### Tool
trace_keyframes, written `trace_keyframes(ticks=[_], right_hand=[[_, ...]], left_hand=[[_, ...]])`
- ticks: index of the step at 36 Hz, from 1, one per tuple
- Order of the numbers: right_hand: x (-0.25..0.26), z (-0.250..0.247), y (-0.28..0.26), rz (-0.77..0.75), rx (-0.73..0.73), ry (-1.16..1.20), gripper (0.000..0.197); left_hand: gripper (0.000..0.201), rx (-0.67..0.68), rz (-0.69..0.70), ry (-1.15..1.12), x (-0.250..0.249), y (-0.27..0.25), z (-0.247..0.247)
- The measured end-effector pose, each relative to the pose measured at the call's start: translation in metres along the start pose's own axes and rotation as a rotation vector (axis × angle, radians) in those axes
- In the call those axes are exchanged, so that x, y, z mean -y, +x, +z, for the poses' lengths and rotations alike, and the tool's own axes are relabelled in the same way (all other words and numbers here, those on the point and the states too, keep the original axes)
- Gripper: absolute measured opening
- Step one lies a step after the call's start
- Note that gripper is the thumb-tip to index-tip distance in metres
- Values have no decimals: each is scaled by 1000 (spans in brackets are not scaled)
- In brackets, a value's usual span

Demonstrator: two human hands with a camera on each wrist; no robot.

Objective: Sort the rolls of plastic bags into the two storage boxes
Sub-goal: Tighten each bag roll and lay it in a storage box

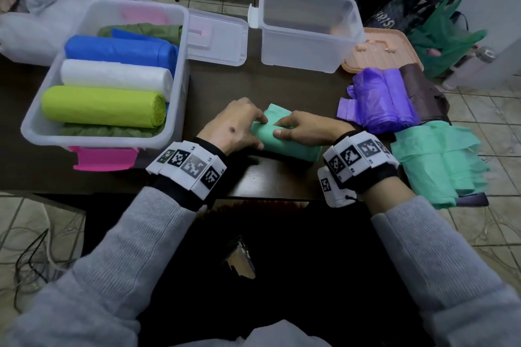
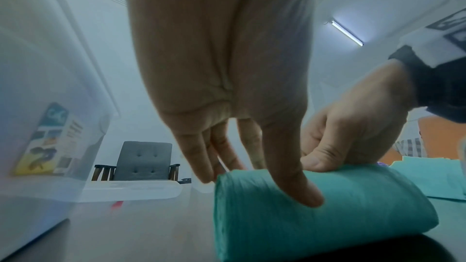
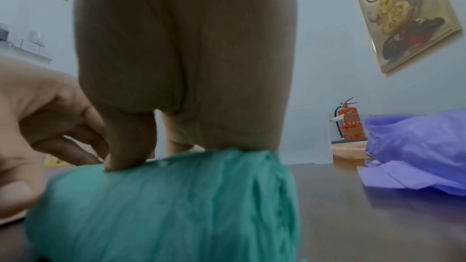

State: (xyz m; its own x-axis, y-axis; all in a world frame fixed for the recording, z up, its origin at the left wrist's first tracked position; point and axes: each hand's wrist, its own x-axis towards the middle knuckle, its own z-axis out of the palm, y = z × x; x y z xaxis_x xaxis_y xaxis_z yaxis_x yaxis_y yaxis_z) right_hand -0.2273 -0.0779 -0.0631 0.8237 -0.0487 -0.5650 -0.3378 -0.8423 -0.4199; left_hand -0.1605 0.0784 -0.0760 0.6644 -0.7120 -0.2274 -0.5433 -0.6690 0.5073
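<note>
The person's grey sleeves [image 1: 132,236] and marker-covered wristbands [image 1: 187,167] fill the near edge of the head view, and just beyond them both hands meet on a teal-green roll of plastic bags [image 1: 284,141] lying on its side on the dark table [image 1: 270,84], near its front edge. The left hand [image 1: 232,127] lies over the roll's left end, its fingers reaching down the far side and its thumb [image 2: 292,182] pressed on the near face, so the hand grips the roll. The right hand [image 1: 303,128] holds the roll's top, its thumb [image 3: 128,142] pressing into the plastic and its fingers curled over the far side, beside a loose flap of the same green film [image 1: 277,113].

To the left stands a clear storage box with pink latches [image 1: 33,127], holding a blue roll [image 1: 118,51], a white roll [image 1: 115,76], a lime roll [image 1: 104,105] and olive-green rolls [image 1: 141,31] at its far and near ends. Behind the hands sits a second clear storage box [image 1: 310,56], with a clear lid [image 1: 217,36] to its left and a peach lid [image 1: 377,51] to its right. On the right of the table lie a loosely wound purple roll [image 1: 383,101], a dark brown bundle [image 1: 420,90] and partly unrolled teal-green bags [image 1: 439,160] that overhang the table's edge.
</note>
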Motion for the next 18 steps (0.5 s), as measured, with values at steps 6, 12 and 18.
trace_keyframes(ticks=[6,12,18], right_hand=[[-10,-4,9,44,-126,168,44],[-15,-9,15,105,-174,217,75],[-9,-12,16,75,-39,198,72]], left_hand=[[53,-71,-37,-88,3,0,0],[51,-64,-40,-82,4,3,-3],[49,-62,-47,-111,3,3,-4]])
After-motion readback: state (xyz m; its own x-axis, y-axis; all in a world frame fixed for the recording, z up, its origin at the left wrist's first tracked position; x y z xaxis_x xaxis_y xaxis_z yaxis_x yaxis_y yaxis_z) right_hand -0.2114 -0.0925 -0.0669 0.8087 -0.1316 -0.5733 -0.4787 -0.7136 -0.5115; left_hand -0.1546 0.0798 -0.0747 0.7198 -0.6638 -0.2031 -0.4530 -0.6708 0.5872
